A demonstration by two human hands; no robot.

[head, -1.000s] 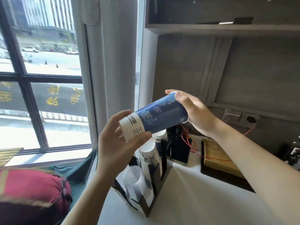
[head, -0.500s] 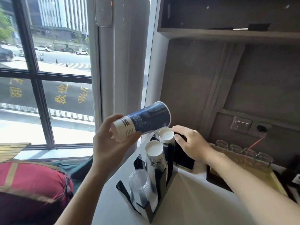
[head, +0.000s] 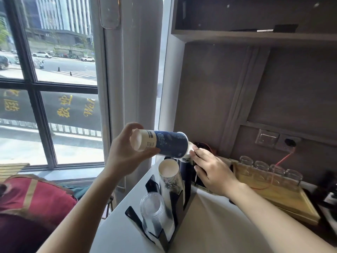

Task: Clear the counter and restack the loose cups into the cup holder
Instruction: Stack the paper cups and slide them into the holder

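Note:
My left hand [head: 124,157] grips a blue patterned paper cup [head: 167,145] by its white base end. The cup lies sideways in the air, its open mouth to the right and right at the top of the blue cup stack [head: 185,168]. This stack stands in the far slot of the black cup holder [head: 175,207] on the white counter [head: 209,225]. My right hand [head: 213,170] holds the stack from the right, fingertips at its rim. The middle slot holds a white patterned cup stack [head: 169,174], the near slot clear plastic cups [head: 155,212].
A wooden tray [head: 284,203] with several glass jars [head: 271,170] sits right of the holder. A wall socket with a red cable [head: 286,156] is behind it. A shelf [head: 255,36] hangs overhead. A window and a red cushion [head: 36,196] lie left of the counter edge.
My left hand has turned the blue cup flatter and brought its mouth to the far blue stack. My right hand left the cup a second ago and now holds that stack.

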